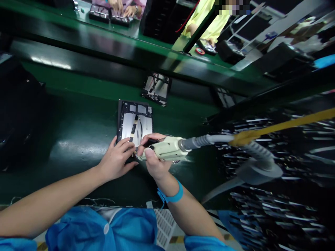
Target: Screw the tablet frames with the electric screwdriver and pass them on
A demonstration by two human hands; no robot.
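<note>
An opened tablet back [134, 120] with a silver plate and ribbon cables lies on the green belt [78, 122] in front of me. My left hand [117, 158] rests flat on its near left corner, fingers spread on the frame. My right hand [154, 157] grips a cream electric screwdriver [166, 149], its tip pointing left at the tablet's near edge beside my left fingers. A grey hose [217, 139] runs from the tool to the right. A blue strap [171, 195] circles my right wrist.
A second opened tablet [156, 89] lies farther up the belt, a third [225, 97] to its right. A yellow cable [288, 125] crosses above dark racks at right. Other people's hands [123, 8] work on trays across the line; a red tape roll [200, 51] lies there.
</note>
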